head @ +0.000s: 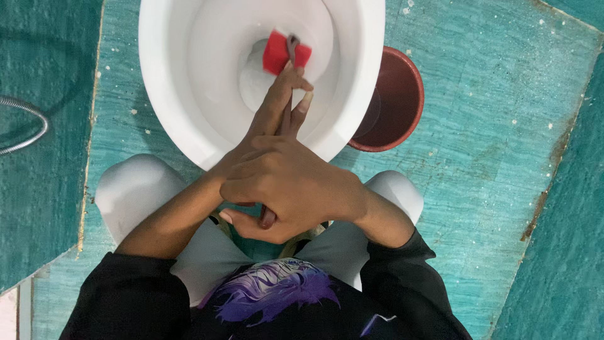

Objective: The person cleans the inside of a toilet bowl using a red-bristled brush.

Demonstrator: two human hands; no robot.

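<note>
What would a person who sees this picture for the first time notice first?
First, the white toilet bowl at the top centre, with a red scrubbing tool pressed inside it. The left hand reaches into the bowl to the tool, while the right hand lies over the left wrist, just below the rim. A dark red bucket stands on the worn turquoise floor, right beside the bowl.

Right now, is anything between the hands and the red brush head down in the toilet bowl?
Nothing visible. The left hand reaches into the toilet bowl and grips the handle just behind the red brush head; the right hand grips the handle's near end. The bucket stands aside.
</note>
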